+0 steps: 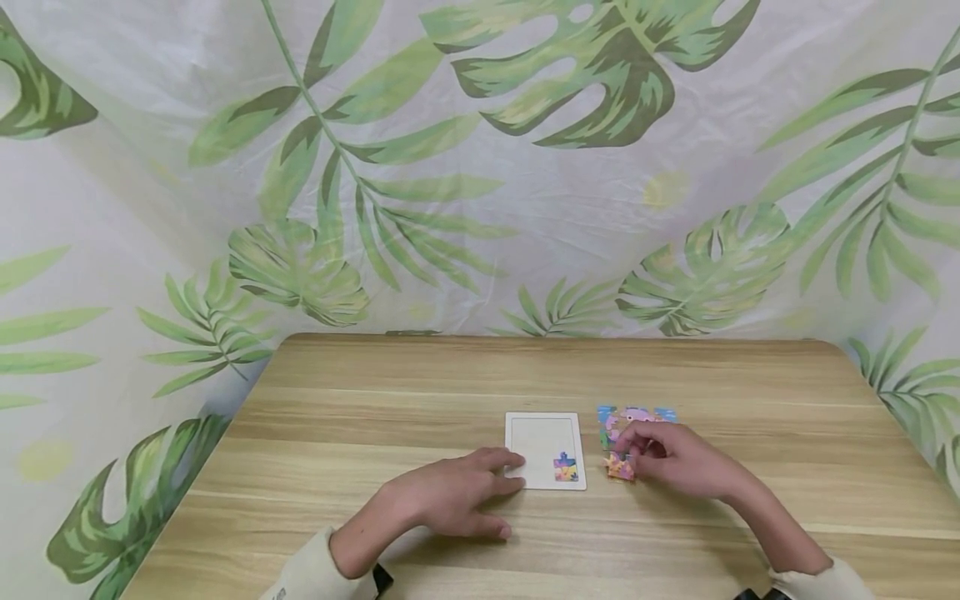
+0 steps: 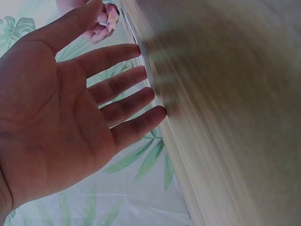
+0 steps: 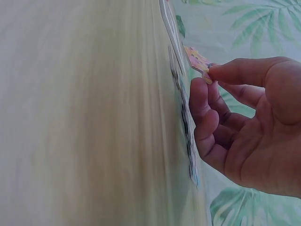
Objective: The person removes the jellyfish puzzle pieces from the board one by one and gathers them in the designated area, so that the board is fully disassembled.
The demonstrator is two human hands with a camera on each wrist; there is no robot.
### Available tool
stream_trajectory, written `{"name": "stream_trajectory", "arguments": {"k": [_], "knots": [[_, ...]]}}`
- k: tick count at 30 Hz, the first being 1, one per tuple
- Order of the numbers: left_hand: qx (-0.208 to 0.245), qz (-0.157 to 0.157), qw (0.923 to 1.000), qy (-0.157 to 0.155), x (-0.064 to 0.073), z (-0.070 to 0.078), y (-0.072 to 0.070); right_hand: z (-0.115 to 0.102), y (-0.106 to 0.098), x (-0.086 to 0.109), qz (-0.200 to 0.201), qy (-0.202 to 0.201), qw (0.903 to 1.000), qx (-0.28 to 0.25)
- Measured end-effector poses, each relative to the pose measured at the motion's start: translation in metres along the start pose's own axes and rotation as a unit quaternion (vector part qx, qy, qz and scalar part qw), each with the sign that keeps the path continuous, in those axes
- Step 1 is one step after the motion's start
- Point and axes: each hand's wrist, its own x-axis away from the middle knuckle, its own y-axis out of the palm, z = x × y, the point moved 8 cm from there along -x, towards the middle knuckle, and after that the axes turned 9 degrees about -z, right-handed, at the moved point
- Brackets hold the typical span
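Note:
A jigsaw piece, pink and yellow, is pinched between the thumb and a finger of my right hand, lifted off the table. Under and behind that hand lie other joined or grouped puzzle pieces in pink and blue, partly hidden by it. My left hand rests with fingers spread, its fingertips at the left edge of a white puzzle tray. In the tray's lower right corner sits a small purple and yellow piece. Seen from the left wrist, the palm of the left hand holds nothing.
The wooden table extends around both hands, with its far edge against a leaf-patterned cloth. The tray stands left of the loose pieces, a narrow strip of wood between them.

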Motion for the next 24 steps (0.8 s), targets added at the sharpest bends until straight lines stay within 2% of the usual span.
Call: {"name": "stream_trajectory", "arguments": {"k": [6,17,24], "knots": [[-0.002,0.002,1.0,0.001,0.0,0.0,0.0,0.009,-0.008,0.013,0.01,0.004,0.9999,0.009],[-0.005,0.001,1.0,0.0,-0.001,0.0,0.001,0.018,-0.01,0.025,-0.002,0.024,0.9996,-0.011],[-0.009,0.001,1.0,-0.002,-0.001,-0.001,0.001,0.017,-0.009,0.021,-0.003,0.042,0.9985,0.033]]}}
